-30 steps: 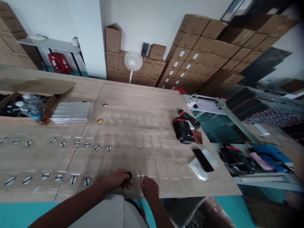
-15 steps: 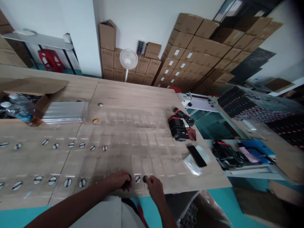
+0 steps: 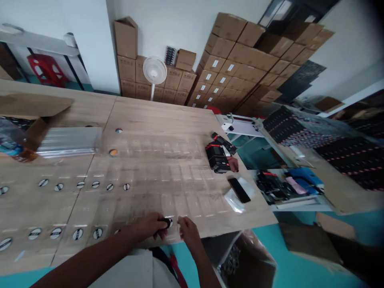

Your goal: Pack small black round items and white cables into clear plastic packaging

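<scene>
My left hand point(image 3: 153, 225) is closed on a black round piece point(image 3: 164, 222), perhaps a small stack. This piece partly covers a round black-and-white disc point(image 3: 171, 222) at the front of the table. Just right of it, my right hand point(image 3: 187, 230) has its fingertips pinched together; whatever they hold, if anything, is too small to make out. Clear plastic sleeves point(image 3: 192, 200) lie in rows across the wooden table. Two rows of similar discs point(image 3: 78, 234) run along the sleeves on the left; my left forearm partly hides one.
Black boxes point(image 3: 217, 157) are stacked at the table's right, near a phone point(image 3: 239, 190) on clear plastic bags. Stacked clear sleeves point(image 3: 70, 142), a bottle point(image 3: 21, 153) and an open carton point(image 3: 36, 105) stand left. Below the front edge is an open box point(image 3: 255, 264) of grey parts.
The black disc in my right fingertips no longer shows there. My left hand has brought its black piece over the nearby black-and-white disc. The whole view has shifted slightly.
</scene>
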`<state>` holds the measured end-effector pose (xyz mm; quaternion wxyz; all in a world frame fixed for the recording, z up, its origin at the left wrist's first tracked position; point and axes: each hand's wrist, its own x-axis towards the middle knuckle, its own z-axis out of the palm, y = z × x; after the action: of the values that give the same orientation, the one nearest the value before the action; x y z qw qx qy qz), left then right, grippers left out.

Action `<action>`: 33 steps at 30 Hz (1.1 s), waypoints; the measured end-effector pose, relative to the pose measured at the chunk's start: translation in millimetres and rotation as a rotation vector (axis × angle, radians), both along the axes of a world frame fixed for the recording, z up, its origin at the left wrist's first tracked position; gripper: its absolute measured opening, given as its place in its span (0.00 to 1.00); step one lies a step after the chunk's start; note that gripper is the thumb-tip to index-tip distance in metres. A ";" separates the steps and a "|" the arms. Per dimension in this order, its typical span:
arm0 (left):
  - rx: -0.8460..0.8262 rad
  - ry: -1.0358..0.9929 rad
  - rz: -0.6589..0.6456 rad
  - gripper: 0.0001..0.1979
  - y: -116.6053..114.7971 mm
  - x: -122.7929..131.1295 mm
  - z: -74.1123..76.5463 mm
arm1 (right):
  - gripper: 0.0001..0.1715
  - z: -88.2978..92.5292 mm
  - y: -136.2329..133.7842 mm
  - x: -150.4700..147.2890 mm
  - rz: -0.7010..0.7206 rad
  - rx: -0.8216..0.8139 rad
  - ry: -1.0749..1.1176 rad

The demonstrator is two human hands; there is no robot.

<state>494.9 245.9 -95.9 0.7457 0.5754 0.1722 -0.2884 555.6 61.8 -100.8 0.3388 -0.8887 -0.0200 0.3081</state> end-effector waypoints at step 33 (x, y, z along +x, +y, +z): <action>-0.063 0.069 0.182 0.12 -189.5 105.5 -22.0 | 0.15 -16.6 -173.6 120.0 0.242 -0.032 -0.119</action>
<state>600.4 56.4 -117.9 0.7803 0.5231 0.2404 -0.2443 675.6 -111.7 -117.5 0.2830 -0.9018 -0.1422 0.2939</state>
